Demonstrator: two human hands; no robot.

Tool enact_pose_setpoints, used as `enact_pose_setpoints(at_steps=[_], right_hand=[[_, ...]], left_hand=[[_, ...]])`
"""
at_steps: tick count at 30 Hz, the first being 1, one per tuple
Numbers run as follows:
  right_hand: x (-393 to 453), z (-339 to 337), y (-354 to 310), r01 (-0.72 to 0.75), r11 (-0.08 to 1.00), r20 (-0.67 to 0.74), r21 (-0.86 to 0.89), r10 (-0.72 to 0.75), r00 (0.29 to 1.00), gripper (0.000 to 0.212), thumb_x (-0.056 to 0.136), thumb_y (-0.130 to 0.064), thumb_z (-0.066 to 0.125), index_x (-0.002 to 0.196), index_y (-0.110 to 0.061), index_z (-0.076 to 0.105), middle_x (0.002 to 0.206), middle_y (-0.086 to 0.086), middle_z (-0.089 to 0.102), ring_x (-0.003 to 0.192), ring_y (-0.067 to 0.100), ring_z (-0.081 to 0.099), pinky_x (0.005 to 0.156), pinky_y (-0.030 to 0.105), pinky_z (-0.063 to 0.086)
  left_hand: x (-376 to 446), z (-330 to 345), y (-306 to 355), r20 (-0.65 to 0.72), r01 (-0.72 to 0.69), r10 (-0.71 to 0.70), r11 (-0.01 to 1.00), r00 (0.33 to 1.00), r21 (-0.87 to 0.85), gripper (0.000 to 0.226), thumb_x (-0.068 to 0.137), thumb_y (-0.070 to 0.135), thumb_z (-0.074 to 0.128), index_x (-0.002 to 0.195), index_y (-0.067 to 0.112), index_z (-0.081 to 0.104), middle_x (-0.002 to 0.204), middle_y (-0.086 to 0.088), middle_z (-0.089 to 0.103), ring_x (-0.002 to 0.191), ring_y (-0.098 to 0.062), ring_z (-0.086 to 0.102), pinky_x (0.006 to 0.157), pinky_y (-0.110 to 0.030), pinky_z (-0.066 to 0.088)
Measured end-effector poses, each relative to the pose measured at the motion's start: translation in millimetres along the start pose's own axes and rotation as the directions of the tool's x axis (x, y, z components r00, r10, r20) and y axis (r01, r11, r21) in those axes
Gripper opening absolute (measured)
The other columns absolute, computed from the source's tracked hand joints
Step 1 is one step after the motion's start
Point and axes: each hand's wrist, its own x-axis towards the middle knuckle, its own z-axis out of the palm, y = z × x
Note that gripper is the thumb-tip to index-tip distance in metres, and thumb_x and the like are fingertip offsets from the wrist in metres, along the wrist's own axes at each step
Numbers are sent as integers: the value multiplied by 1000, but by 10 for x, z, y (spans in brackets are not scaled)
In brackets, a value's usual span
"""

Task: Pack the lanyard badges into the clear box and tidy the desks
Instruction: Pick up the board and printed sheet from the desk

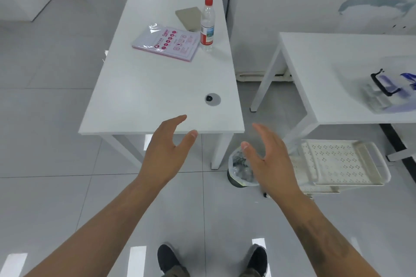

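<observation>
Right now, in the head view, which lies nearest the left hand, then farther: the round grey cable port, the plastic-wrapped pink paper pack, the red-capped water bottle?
1. Round grey cable port, desk's near right.
2. Plastic-wrapped pink paper pack, mid-desk.
3. Red-capped water bottle, far right.

I take this for a plain office: two white desks point(157, 87) point(333, 69) on a pale tiled floor point(45, 141), one with a cable grommet point(212, 99), a wrapped paper pack point(166, 42) and a waste bin point(239, 171) beside it.
</observation>
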Motion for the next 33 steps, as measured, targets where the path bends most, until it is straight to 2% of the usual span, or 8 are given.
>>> enact_pose_setpoints(at_steps=[4,7,11,14,23,27,30,33], right_hand=[[-29,458,-508,1,1000,-10,3,-1,1000,53,93,-48,52,143,-36,38,152,-15,35,139,8,30,112,35,32],[-40,740,-769,-15,1000,0,23,15,1000,54,94,-48,53,144,-37,37,153,-16,34,141,5,27,116,35,28],[20,990,-978,-25,1000,38,-6,25,999,55,93,-48,54,145,-39,35,154,-19,30,142,5,25,112,30,26],[154,1155,-1100,-26,999,44,-26,27,999,55,93,-46,54,145,-39,36,155,-18,29,142,6,24,111,27,22],[715,1525,-1480,-53,996,96,-77,60,994,56,92,-51,52,144,-43,34,154,-23,27,143,4,23,112,35,27],[1005,1681,-1689,-68,997,109,-48,73,991,55,92,-47,54,144,-40,36,154,-20,30,142,4,22,108,25,22],[1203,1803,-1863,-98,995,108,-13,99,989,55,92,-49,53,143,-42,36,153,-23,29,142,2,21,109,26,22],[1402,1985,-2052,-121,992,87,-19,122,989,54,92,-50,52,143,-42,35,153,-24,28,143,1,20,109,25,22]], left_hand=[[141,-660,-259,18,-23,23,999,1000,21,45,91,52,57,135,43,47,130,31,43,131,-6,43,111,-37,38],[226,-987,-421,32,5,-5,1000,999,24,46,92,50,57,136,44,46,128,30,42,130,-9,44,107,-32,39],[375,-1226,-616,46,24,-25,999,999,25,46,91,52,56,136,45,45,128,30,41,129,-8,44,104,-28,39],[569,-1366,-730,55,21,-23,999,998,27,46,91,53,55,136,46,45,129,31,41,131,-7,43,108,-32,39],[1297,-1781,-821,62,31,-35,997,997,69,47,91,53,55,136,46,44,126,33,41,127,-4,45,106,-32,41],[1664,-1960,-845,52,21,-25,997,998,73,45,92,53,55,135,46,44,126,33,41,122,-2,46,98,-24,40],[1957,-2129,-876,55,9,-14,996,998,84,45,92,53,55,135,47,44,122,36,41,119,-2,46,87,-14,39],[2292,-2323,-943,77,-19,10,993,997,115,46,92,52,55,136,46,44,124,35,39,121,-3,46,91,-20,39]])
